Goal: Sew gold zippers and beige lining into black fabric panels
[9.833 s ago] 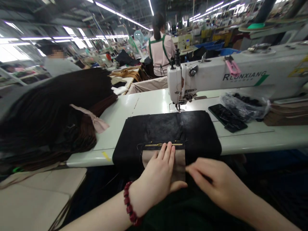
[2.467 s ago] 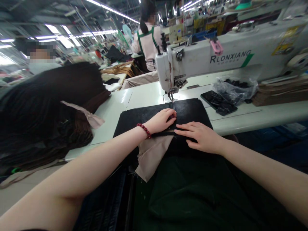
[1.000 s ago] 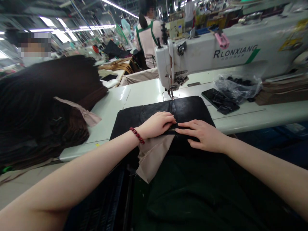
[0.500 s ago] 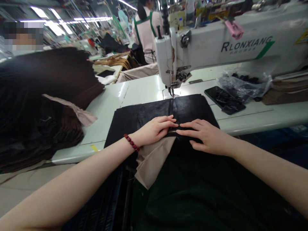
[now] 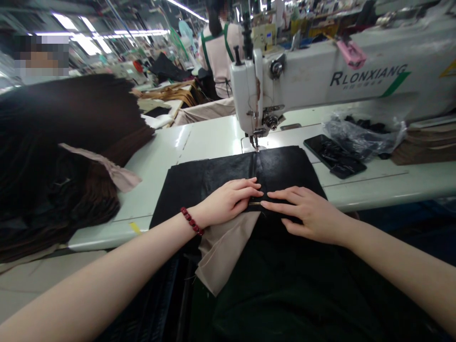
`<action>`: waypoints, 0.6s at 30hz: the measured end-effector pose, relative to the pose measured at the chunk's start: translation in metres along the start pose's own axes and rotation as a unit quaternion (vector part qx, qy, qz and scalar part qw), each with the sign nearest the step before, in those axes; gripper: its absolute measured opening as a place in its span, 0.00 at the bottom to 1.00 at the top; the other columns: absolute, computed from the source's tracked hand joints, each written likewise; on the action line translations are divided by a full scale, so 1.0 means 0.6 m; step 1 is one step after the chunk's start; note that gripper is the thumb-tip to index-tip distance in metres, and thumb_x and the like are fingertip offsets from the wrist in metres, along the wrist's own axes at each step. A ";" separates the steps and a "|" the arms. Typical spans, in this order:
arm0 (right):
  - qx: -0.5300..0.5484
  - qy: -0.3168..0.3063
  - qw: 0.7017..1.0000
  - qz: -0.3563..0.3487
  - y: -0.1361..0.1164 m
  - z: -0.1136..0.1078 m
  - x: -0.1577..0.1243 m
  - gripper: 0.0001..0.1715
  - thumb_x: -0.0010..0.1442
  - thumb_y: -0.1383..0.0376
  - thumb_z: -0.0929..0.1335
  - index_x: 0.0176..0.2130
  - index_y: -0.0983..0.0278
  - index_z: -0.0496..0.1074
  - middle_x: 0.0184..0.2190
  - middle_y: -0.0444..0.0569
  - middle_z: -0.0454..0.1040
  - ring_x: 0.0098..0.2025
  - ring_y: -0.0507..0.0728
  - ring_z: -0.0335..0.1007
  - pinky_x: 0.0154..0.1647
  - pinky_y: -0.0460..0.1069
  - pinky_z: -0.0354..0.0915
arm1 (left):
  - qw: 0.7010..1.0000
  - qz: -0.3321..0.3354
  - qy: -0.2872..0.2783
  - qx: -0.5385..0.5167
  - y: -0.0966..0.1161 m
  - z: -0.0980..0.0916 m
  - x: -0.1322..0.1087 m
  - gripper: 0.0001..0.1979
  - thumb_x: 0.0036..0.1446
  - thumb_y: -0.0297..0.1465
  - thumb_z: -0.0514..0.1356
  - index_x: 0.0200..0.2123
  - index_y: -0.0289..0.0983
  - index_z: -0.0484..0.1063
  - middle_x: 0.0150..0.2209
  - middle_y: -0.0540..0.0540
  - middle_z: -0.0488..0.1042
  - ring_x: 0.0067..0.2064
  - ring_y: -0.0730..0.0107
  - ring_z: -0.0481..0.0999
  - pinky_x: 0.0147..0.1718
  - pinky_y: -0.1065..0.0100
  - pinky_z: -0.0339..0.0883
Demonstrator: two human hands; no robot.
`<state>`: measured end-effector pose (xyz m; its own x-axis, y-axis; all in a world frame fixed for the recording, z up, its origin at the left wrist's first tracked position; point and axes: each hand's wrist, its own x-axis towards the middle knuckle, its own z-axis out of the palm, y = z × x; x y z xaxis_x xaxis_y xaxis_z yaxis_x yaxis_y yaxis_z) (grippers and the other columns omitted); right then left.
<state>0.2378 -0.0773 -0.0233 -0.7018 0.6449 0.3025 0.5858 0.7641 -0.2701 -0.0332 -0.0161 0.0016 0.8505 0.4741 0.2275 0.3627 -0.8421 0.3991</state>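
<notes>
A black leather panel lies on the sewing machine bed, its far edge under the needle and presser foot. A short metal zipper runs across it near the front edge. My left hand rests on the leather left of the zipper, fingers stretched out and close together. From the other side my right hand lies with fingers spread, its index fingertip by the zipper's right end. A beige lining cloth hangs below my left hand over the front edge.
A tall stack of dark leather pieces stands at the left. Right of the needle are a phone, a clear plastic bag and brown folded pieces. The white sewing machine spans the back; behind it a person is facing away.
The whole scene sits slightly lower in view as the camera tilts. Both hands keep their place on the leather, and the panel shows no clear movement under the needle.
</notes>
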 end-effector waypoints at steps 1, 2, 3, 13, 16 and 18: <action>0.001 0.001 1.000 -0.002 0.000 0.000 -0.001 0.34 0.61 0.64 0.65 0.65 0.49 0.60 0.62 0.46 0.64 0.58 0.60 0.62 0.59 0.61 0.61 | 1.000 0.000 0.000 0.002 0.001 -0.001 0.000 0.21 0.62 0.20 0.51 0.54 0.41 0.71 0.58 0.43 0.70 0.65 0.62 0.63 0.64 0.55 0.59; 0.001 0.001 1.000 -0.002 0.001 0.001 -0.001 0.34 0.62 0.64 0.65 0.65 0.49 0.59 0.63 0.45 0.64 0.58 0.60 0.61 0.59 0.61 0.60 | 1.000 0.001 0.000 0.004 0.001 -0.001 0.000 0.20 0.62 0.20 0.51 0.54 0.41 0.71 0.58 0.43 0.70 0.65 0.62 0.64 0.64 0.54 0.59; 0.000 -0.001 1.000 -0.001 0.001 0.001 -0.002 0.34 0.62 0.64 0.65 0.65 0.49 0.59 0.63 0.45 0.64 0.58 0.60 0.61 0.59 0.60 0.60 | 1.000 0.001 -0.002 0.006 0.002 -0.002 0.001 0.20 0.62 0.20 0.52 0.54 0.41 0.71 0.58 0.43 0.70 0.64 0.62 0.64 0.64 0.54 0.60; -0.011 -0.012 1.000 -0.003 0.002 -0.001 -0.001 0.33 0.63 0.64 0.64 0.65 0.50 0.59 0.63 0.45 0.63 0.58 0.60 0.61 0.59 0.60 0.59 | 1.000 0.000 -0.011 0.007 0.001 -0.004 0.001 0.20 0.63 0.21 0.51 0.55 0.40 0.71 0.58 0.42 0.69 0.65 0.62 0.63 0.64 0.55 0.59; -0.012 -0.010 1.000 -0.006 0.002 -0.002 0.000 0.33 0.62 0.65 0.65 0.65 0.50 0.59 0.63 0.45 0.64 0.57 0.60 0.61 0.59 0.60 0.60 | 1.000 0.001 -0.014 0.009 0.001 -0.004 0.001 0.20 0.63 0.20 0.51 0.55 0.40 0.70 0.58 0.42 0.69 0.65 0.62 0.63 0.64 0.56 0.59; -0.010 -0.010 1.000 -0.007 0.002 -0.002 0.001 0.33 0.62 0.65 0.65 0.65 0.49 0.60 0.62 0.47 0.64 0.57 0.61 0.62 0.58 0.60 0.60 | 1.000 0.001 -0.012 0.011 0.001 -0.003 0.002 0.20 0.63 0.20 0.51 0.55 0.40 0.70 0.58 0.43 0.69 0.65 0.62 0.63 0.65 0.55 0.58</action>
<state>0.2387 -0.0762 -0.0225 -0.7186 0.6334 0.2871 0.5833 0.7737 -0.2472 -0.0328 -0.0158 0.0035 0.8605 0.4659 0.2063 0.3686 -0.8487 0.3792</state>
